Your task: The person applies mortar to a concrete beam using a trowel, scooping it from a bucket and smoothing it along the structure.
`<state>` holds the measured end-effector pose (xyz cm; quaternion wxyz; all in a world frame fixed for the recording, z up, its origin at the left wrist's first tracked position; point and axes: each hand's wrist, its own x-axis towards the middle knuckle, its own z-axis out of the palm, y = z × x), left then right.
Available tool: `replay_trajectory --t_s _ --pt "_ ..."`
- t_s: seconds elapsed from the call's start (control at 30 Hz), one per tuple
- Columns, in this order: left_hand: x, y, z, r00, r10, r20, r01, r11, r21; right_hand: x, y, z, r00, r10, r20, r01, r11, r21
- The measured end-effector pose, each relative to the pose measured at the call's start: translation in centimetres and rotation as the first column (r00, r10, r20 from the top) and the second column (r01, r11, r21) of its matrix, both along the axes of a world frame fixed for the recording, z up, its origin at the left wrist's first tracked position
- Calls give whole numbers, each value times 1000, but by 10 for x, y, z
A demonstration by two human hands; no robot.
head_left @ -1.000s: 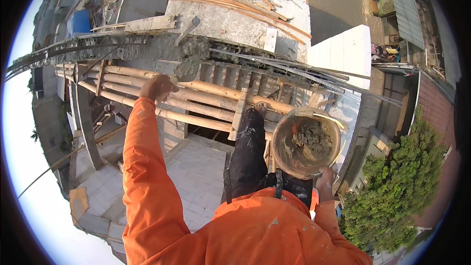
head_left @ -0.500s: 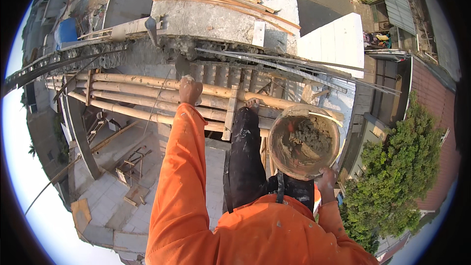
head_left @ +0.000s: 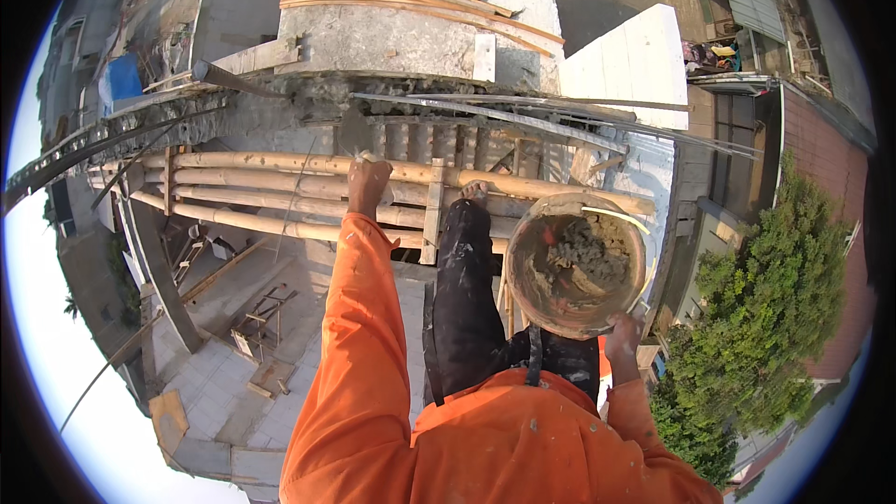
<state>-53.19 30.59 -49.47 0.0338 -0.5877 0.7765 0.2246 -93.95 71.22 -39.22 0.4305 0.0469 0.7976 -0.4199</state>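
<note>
My left hand (head_left: 370, 183) is closed round the handle of a trowel (head_left: 355, 133), its grey blade pointing away from me against the rough concrete ledge (head_left: 297, 105). Wet grey mortar (head_left: 593, 254) partly fills a round, mud-stained bucket (head_left: 525, 297) at my right thigh. On the bucket's near right rim my right hand (head_left: 623, 341) is closed, some of its fingers hidden. Below the ledge runs a row of bamboo poles (head_left: 261, 165), where my bare foot (head_left: 475, 191) rests.
Steel rods (head_left: 523, 110) lie along the ledge and stick out to the right. Beyond it, wooden strips (head_left: 420, 4) lie on a pale slab. A tiled floor (head_left: 210, 378) shows far below at left, and a leafy tree (head_left: 756, 317) stands at right.
My left hand has shifted slightly right and nearer to me, with the trowel tilting a little more to the left. My right hand keeps its hold on the bucket. The view has turned slightly.
</note>
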Motion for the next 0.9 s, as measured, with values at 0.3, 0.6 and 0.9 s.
replay_trajectory --t_s 0.3,0.6,0.9 --pt "-21 -23 -7 975 203 91 -220 937 272 2 2 -2 988 -139 66 146 982 -118" --pt "-112 151 191 994 -1 -111 33 958 287 -7 -61 17 975 -156 160 211 882 -421" --pt "-238 210 129 920 -388 -45 337 728 597 -30 -50 12 929 -138 342 338 691 -639"
